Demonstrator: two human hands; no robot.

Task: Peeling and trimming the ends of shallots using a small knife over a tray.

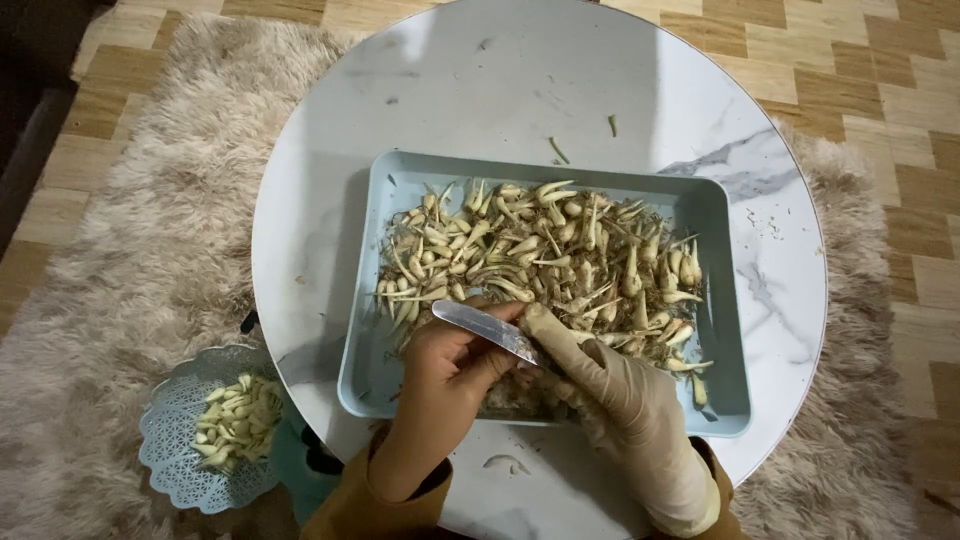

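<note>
1. Left hand, bare, pinches a knife w/ blade across the right hand, which is gloved, fingers curled round a pale bulb.
2. Both over near edge of blue tray of bulbs on round marble tabletop.
3. Lace-rim bowl w/ peeled pieces sits lower left on shaggy rug.

Round white marble table, pale blue tray on it, few scattered trimmings
</note>
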